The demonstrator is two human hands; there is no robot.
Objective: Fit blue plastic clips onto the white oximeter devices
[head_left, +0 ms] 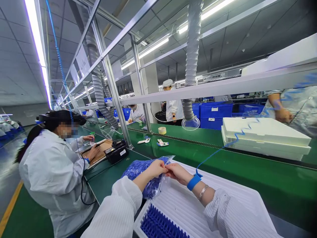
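My left hand [156, 168] and my right hand [177, 172] meet at the mouth of a clear plastic bag [146, 173] full of small blue parts. Both hands pinch the bag's upper edge, fingers closed on the film. The bag rests at the far left corner of a white ridged tray [223, 198]. A row of blue parts [160, 224] stands in the tray near me. On my right wrist sits a blue strap [193, 182] with a coiled blue cord [237, 137], beside a thin bracelet.
A person in a white coat [52, 172] works at a board on my left, beside a black device [116, 152]. Stacked white foam trays [264, 137] lie on the green belt [247, 172]. Tape roll [162, 130], other workers and blue crates [215, 114] stand beyond.
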